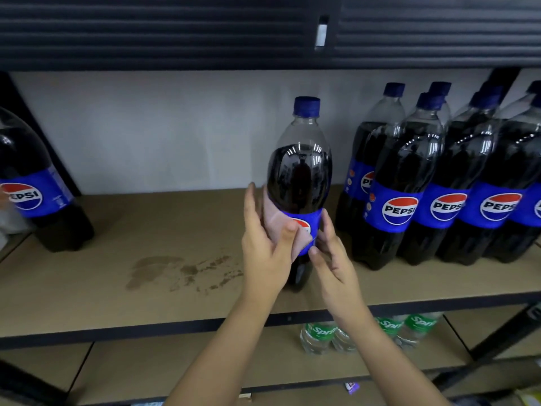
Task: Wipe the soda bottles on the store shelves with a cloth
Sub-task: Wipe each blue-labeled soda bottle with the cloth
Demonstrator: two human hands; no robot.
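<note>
A Pepsi bottle [300, 171] with a blue cap stands upright at the middle of the brown shelf [117, 259]. My left hand [265, 250] presses a pale pink cloth [276, 221] against the bottle's left side and label, thumb on the cloth. My right hand [330, 253] grips the bottle's lower right side at the blue label. The bottle's base is hidden behind my hands.
Several more Pepsi bottles [439, 186] stand in a tight group to the right, and one Pepsi bottle [35, 186] stands at the far left. A dried stain [181, 271] marks the shelf board. Sprite bottles [319, 335] sit on the shelf below.
</note>
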